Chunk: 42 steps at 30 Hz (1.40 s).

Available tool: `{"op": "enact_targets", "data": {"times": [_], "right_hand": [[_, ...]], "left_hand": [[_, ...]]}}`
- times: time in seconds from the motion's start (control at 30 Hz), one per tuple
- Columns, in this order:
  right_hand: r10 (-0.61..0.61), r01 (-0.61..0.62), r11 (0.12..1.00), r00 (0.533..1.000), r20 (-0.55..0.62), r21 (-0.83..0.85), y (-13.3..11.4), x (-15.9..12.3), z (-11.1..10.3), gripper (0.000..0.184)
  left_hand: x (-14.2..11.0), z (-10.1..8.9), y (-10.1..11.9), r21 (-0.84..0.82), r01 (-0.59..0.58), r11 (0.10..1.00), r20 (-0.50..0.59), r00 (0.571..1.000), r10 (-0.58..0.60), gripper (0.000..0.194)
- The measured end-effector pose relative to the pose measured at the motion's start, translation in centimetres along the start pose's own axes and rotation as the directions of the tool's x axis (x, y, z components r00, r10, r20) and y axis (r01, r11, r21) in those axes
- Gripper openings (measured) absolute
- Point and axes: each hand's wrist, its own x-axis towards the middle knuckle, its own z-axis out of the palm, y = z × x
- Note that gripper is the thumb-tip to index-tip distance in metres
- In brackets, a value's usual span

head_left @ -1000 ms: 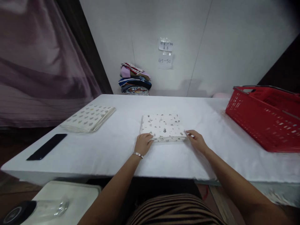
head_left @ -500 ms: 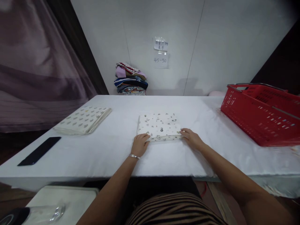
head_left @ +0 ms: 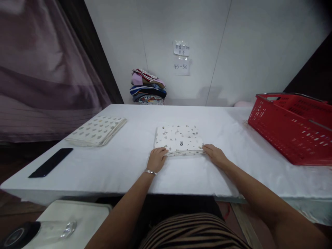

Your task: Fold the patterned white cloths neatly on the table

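A white cloth [head_left: 178,138] with small grey and dark printed figures lies folded into a rectangle in the middle of the table. My left hand [head_left: 157,159] grips its near left corner, thumb and fingers closed on the edge. At the near right corner, my right hand [head_left: 215,155] pinches the folded edge. Several layers show along the near side between the hands. Away to the left rests a second folded cloth [head_left: 97,130], cream with grey heart-like shapes.
A red plastic basket [head_left: 293,131] stands at the table's right. A black flat phone-like slab [head_left: 51,162] lies at the left. Behind the white table [head_left: 124,173] is a pile of folded fabrics [head_left: 147,88]. A clear bottle [head_left: 53,230] lies on a pale stool [head_left: 90,214] at lower left.
The view has shifted slightly, so everything appears a little farther right. Both hands keep hold of the cloth's near corners; the right hand's fingers sit slightly closer to the edge.
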Motion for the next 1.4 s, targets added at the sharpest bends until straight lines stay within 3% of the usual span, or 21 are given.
{"op": "enact_targets", "data": {"times": [0.37,0.57,0.7,0.83,1.0,1.17,1.4], "right_hand": [[0.046,-0.047,0.998,0.999,0.01,0.048,-1.0,-0.2,-0.7,0.038],[-0.083,0.084,0.996,0.995,-0.058,0.019,-3.6,1.2,-1.3,0.05],[-0.204,0.205,0.979,0.978,-0.041,0.019,-6.8,3.1,-0.2,0.06],[-0.191,0.19,0.981,0.981,0.03,0.036,-8.5,3.7,2.2,0.056],[-0.182,0.181,0.983,0.983,0.026,0.038,-8.3,3.1,3.5,0.052],[-0.189,0.189,0.982,0.982,0.007,0.018,-8.2,3.0,3.6,0.052],[-0.167,0.164,0.985,0.985,0.046,0.053,-8.2,3.2,3.2,0.052]], "left_hand": [[-0.8,-0.8,-0.4,0.01,0.006,1.0,-0.008,1.0,-0.005,0.026],[-0.8,-1.0,-0.6,0.003,-0.008,1.0,0.028,1.0,0.008,0.026],[-0.8,-0.9,-0.5,-0.009,0.005,1.0,0.023,1.0,-0.004,0.026],[-1.3,-1.2,-0.7,-0.068,0.012,0.998,0.014,1.0,-0.011,0.028],[-0.6,-2.0,-0.3,-0.185,0.128,0.974,-0.006,0.991,-0.131,0.021],[2.2,-1.9,0.9,-0.092,0.209,0.974,-0.045,0.976,-0.214,0.027],[2.3,0.2,0.2,0.067,0.333,0.941,0.137,0.931,-0.339,0.046]]}}
